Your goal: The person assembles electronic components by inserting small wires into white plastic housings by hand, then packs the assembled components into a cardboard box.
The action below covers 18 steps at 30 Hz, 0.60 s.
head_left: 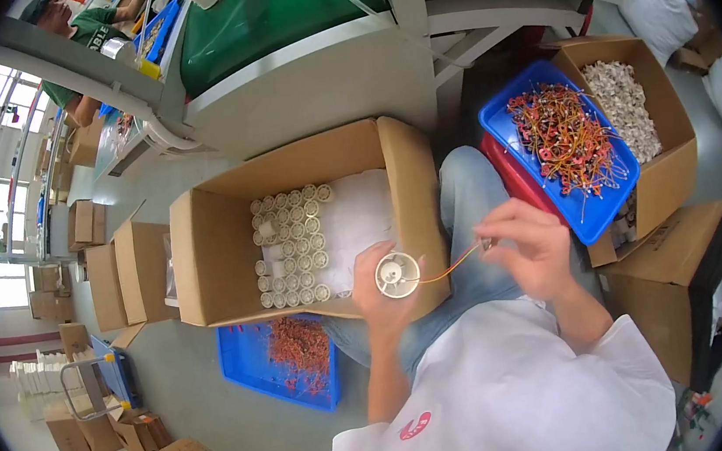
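White round plastic housing sat in left hand, fingers wrapped around it | thin red-yellow wire stretched rightward from it | right hand pinched wire's far end

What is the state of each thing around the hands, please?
Left hand, closed around the white part
Right hand, pinching the wire
White part, open face toward camera
Wire, extended between hands
Large carton, open, partly filled
Right blue tray, heaped
Floor blue tray, partly filled
Right carton, open
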### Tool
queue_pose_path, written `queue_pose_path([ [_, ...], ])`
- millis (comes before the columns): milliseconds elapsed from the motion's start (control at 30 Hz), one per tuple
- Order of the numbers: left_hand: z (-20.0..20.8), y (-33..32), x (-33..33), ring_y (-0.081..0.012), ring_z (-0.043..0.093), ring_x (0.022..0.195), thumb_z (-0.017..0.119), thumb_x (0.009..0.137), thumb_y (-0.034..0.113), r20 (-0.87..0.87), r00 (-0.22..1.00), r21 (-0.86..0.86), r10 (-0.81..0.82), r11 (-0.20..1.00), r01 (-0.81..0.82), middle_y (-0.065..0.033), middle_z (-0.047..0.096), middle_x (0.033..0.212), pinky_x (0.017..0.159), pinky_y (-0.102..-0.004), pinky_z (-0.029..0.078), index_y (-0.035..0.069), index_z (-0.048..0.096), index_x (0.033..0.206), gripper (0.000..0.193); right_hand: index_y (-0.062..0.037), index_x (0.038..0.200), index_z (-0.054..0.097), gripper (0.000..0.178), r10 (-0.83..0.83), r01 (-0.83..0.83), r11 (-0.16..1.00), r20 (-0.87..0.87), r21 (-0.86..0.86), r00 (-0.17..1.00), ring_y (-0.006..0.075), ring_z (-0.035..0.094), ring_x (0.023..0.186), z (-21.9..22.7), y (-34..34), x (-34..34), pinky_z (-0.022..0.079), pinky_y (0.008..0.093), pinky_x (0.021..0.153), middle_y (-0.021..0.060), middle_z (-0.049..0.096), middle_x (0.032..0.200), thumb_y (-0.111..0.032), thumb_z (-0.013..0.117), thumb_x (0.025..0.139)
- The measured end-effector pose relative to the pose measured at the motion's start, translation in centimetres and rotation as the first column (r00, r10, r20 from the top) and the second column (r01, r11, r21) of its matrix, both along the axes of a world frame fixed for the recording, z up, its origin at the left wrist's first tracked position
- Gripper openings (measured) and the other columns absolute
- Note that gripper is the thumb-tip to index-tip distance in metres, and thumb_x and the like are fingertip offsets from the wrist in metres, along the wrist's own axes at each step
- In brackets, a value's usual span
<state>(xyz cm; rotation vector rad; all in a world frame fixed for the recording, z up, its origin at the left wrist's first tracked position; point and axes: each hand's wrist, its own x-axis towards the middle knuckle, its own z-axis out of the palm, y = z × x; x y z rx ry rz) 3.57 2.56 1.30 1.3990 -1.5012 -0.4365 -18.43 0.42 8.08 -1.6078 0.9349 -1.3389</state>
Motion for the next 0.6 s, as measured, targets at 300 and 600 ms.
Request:
queue_pose_path([
  [300,0.0,-0.8,-1.1,-0.0319,0.064,0.096,0.089,0.064,0.006,0.059,0.997,-0.14,-0.048,0.989,0.056,-0.0145,0.066,0.105,0.082,-0.0391,0.053,0.003,0.059,0.113,0.058,0.0027,0.104,0.072,0.03,-0.003,0.012,0.997,-0.12,0.073,0.993,0.0191,0.066,0.076,-0.8,-0.2,1.6,0.052,0.0282,0.069,0.0123,0.068,0.091,0.007,0.072,0.074],
  [600,-0.2,-0.9,-1.2,-0.0311,0.063,0.093,0.089,0.065,0.006,0.08,0.997,-0.154,-0.019,0.988,0.031,-0.0142,0.066,0.104,0.081,-0.0396,0.051,0.004,0.059,0.112,0.056,0.0031,0.103,0.071,0.028,-0.049,0.062,0.995,-0.157,0.082,0.986,0.0207,0.066,0.076,-0.6,0.3,1.7,0.052,0.0294,0.069,0.0127,0.068,0.091,0.005,0.073,0.075],
])
